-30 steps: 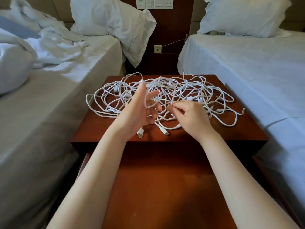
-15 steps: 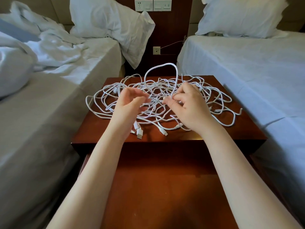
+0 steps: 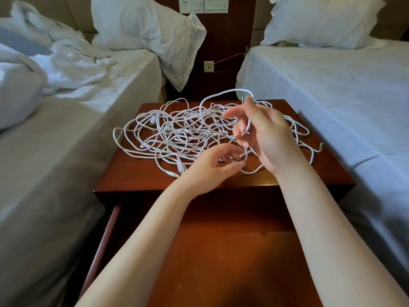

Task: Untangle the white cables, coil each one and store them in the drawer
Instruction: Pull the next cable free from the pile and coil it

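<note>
- White cables [image 3: 177,134]: one tangled heap on the wooden table [image 3: 132,176], covering most of the top. None coiled.
- Right hand [image 3: 267,138]: raised above the right side of the heap. Its fingers [image 3: 234,113] are curled round one strand.
- Raised loop [image 3: 221,94]: arcs up from the heap, passes over a right fingertip, then runs down through that hand.
- Left hand [image 3: 212,169]: low at the heap's near edge, just beside the right hand. Its fingers [image 3: 230,149] are curled in narrow, pinching a strand.
- Plugs [image 3: 180,167]: lie on the table, just left of the left hand.
- Drawer [image 3: 221,251]: pulled out below the table's front edge, under both forearms. No cable in it.
- Beds flank the table: rumpled left bed [image 3: 55,140], made right bed [image 3: 332,96].
</note>
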Available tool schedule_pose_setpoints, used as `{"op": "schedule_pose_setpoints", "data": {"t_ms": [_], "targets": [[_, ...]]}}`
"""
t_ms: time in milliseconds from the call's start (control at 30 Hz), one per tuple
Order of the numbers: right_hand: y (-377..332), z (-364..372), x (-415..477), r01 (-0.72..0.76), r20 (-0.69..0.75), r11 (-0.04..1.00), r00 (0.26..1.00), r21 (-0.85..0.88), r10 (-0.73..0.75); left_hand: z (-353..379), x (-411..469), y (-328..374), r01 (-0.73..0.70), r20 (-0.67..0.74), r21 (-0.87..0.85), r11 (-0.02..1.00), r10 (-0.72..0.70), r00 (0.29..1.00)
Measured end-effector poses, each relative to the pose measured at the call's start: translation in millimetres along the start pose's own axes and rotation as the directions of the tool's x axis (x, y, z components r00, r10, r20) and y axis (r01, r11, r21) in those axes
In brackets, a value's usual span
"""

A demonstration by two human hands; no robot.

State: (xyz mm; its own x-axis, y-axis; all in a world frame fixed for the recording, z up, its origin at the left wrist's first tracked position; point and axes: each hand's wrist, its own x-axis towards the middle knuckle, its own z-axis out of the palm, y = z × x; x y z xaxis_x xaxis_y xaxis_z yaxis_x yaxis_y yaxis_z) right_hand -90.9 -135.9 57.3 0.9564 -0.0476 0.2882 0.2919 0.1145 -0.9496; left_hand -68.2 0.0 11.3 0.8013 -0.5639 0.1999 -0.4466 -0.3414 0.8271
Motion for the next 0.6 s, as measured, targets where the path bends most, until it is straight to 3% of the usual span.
{"op": "schedule_pose_setpoints", "data": {"t_ms": [67, 133, 233, 400, 467, 600], "targets": [[-2.8, 0.5, 0.1, -0.004, 0.0, 0.997, 1.0, 0.082, 0.004, 1.6, 0.9, -1.2, 0.0, 0.003, 0.02, 1.0, 0.0, 1.0], [-5.2, 0.8, -0.5, -0.009, 0.006, 0.986, 1.0, 0.164, 0.008, 4.7, 2.3, -3.9, -0.047, 0.052, 0.152, 0.987, 0.039, 0.998], [-4.5, -1.0, -1.2, -0.004, -0.03, 0.987, 1.0, 0.16, 0.009, 7.3, 1.8, -3.9, -0.079, 0.078, 0.199, 0.977, 0.064, 0.995], [16.2, -10.0, 5.0, -0.089, -0.284, 0.992, 0.957, -0.086, 0.061, -12.2, -2.5, 3.4, 0.041, 0.133, 0.136, 0.99, -0.059, 0.989], [23.9, -14.2, 7.1, -0.138, -0.308, 0.97, 0.949, -0.199, 0.072, -18.9, -4.9, 2.7, 0.074, 0.161, 0.046, 0.996, -0.081, 0.984], [33.5, -19.3, 7.6, -0.181, -0.246, 0.773, 0.969, -0.609, 0.033, -29.3, -7.1, 3.0, 0.134, 0.087, -0.142, 0.981, -0.123, 0.989]]}}
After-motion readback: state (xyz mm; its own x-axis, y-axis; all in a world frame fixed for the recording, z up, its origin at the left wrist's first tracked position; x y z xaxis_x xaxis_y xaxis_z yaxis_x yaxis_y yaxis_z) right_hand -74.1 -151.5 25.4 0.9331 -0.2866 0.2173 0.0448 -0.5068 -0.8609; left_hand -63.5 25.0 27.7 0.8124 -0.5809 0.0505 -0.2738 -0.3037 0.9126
